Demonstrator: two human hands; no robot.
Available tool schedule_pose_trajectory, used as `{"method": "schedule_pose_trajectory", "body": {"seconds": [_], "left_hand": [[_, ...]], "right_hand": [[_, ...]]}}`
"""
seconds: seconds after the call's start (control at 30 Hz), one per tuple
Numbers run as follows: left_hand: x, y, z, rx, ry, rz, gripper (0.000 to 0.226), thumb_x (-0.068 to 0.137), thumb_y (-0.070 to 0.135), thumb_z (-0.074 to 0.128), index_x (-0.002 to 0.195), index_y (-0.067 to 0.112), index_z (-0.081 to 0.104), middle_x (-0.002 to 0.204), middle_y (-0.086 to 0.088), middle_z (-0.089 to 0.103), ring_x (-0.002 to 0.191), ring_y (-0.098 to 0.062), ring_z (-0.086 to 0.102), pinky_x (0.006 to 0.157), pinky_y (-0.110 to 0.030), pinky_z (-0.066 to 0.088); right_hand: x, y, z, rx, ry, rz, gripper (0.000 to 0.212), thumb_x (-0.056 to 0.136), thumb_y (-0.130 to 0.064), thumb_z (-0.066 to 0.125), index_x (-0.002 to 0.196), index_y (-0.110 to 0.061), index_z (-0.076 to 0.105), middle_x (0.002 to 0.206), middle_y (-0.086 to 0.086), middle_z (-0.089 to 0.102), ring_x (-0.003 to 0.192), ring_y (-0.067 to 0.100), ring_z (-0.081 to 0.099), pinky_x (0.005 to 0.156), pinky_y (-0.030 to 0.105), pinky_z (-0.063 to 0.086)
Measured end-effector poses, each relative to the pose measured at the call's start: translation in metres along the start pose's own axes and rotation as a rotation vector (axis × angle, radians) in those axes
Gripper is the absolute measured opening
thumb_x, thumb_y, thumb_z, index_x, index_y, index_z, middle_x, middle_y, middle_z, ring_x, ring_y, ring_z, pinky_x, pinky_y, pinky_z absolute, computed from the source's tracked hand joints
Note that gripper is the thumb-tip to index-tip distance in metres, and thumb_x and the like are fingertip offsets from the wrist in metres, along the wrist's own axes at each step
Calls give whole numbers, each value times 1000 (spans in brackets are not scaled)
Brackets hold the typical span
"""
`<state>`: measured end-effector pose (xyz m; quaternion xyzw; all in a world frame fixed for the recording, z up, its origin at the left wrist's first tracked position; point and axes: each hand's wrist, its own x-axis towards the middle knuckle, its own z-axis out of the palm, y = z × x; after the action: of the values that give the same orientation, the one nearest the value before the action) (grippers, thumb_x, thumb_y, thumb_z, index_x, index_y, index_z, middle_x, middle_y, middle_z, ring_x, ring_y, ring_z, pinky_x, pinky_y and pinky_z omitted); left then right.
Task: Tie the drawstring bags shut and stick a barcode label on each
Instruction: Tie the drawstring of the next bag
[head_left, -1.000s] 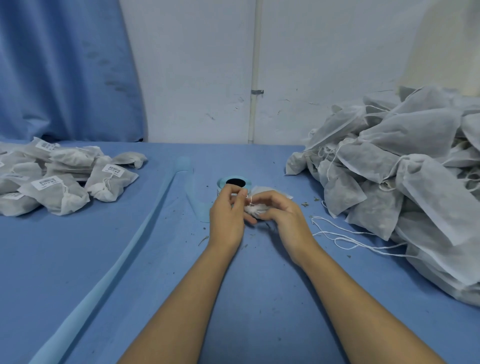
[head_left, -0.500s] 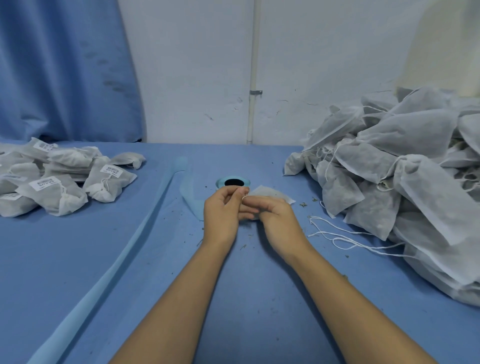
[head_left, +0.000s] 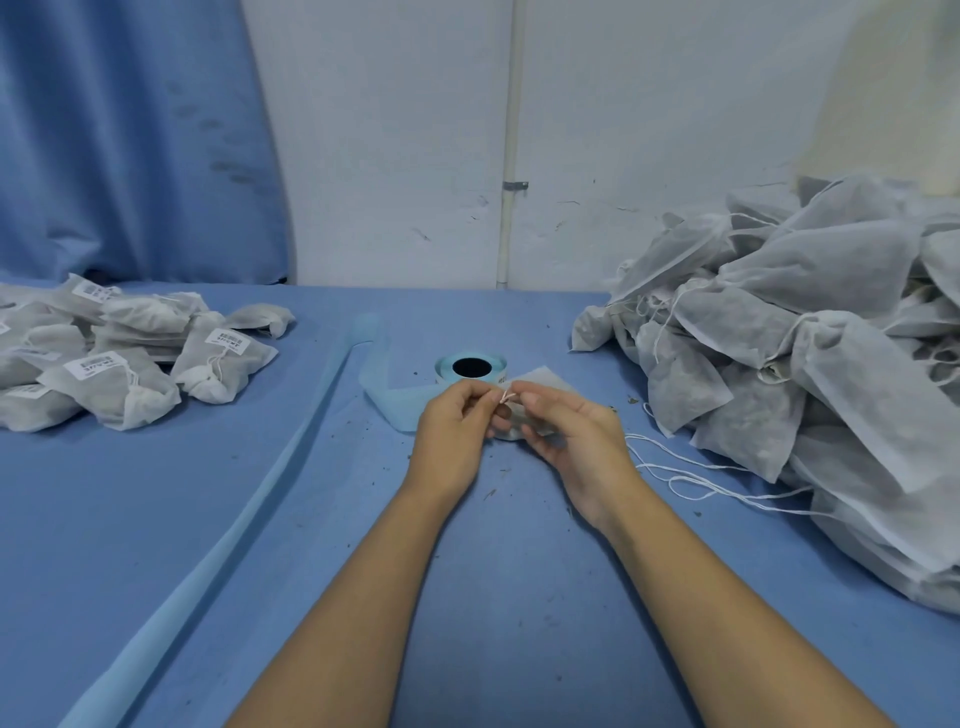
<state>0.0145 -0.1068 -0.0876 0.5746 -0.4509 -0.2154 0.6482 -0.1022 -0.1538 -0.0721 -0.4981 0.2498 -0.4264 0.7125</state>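
Pinching a thin white string (head_left: 507, 397), both hands meet just in front of the label roll (head_left: 471, 367). The left hand (head_left: 457, 431) has its fingers curled, and its thumb and first finger nip 1 side of the string. The right hand (head_left: 576, 441) is curled too and nips the other side with its fingertips. The string makes a tiny loop between the 2 hands. Under the hands is 1 small white bag (head_left: 543, 382), and a corner of it peeks out just to the right of the roll. I cannot tell if the bag touches the blue table (head_left: 208, 519). A blue paper strip (head_left: 387, 400) comes off the left side of the roll and lies flat. Far to the right of the roll sits a big heap of bags (head_left: 779, 338). Some loose strings (head_left: 701, 475) trail from it over the table, near the right hand. Far to the left of the roll is a smaller heap of bags (head_left: 130, 358) that are tied and have white stickers (head_left: 228, 342) with bars on them. Behind the roll, a white pipe (head_left: 511, 156) runs up the wall (head_left: 389, 156).
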Motion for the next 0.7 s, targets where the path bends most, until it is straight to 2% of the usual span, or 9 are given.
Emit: {"method": "schedule_pose_trajectory", "body": {"seconds": [0.1, 0.23, 0.43, 0.6, 0.7], "left_hand": [[-1, -1, 1, 40, -22, 9, 18, 97, 8, 49, 86, 15, 62, 80, -3, 68, 75, -14, 65, 68, -22, 51], [-1, -2, 1, 65, -30, -2, 18, 97, 9, 48, 89, 15, 62, 83, -1, 68, 77, -14, 65, 71, -25, 52], [1, -2, 2, 83, -23, -33, 19, 97, 6, 46, 86, 12, 60, 78, -2, 65, 70, -15, 62, 62, -17, 48], [1, 0, 3, 54, -10, -57, 17, 97, 6, 47, 88, 9, 61, 75, -3, 64, 66, -15, 61, 61, -18, 48], [0, 1, 3, 104, -14, -52, 19, 94, 4, 48, 88, 13, 63, 77, 4, 66, 64, -7, 60, 64, -16, 46]], "right_hand": [[0, 1, 0, 97, 18, 37, 12, 87, 1, 61, 89, -8, 69, 74, -1, 73, 67, 4, 69, 64, 12, 53], [1, 1, -2, 172, 30, 25, 17, 87, 3, 61, 97, -10, 64, 77, 0, 73, 72, 7, 69, 68, 15, 54], [3, 1, -5, 286, 48, -11, 21, 88, 4, 57, 99, -13, 61, 78, 0, 71, 72, 6, 68, 70, 15, 54], [3, 1, -4, 383, 33, -7, 23, 87, 5, 56, 99, -15, 59, 75, 0, 72, 71, 6, 68, 70, 16, 54], [3, 0, -4, 415, 20, 9, 24, 87, 5, 56, 101, -15, 60, 76, 0, 70, 74, 7, 68, 71, 16, 55]]}}
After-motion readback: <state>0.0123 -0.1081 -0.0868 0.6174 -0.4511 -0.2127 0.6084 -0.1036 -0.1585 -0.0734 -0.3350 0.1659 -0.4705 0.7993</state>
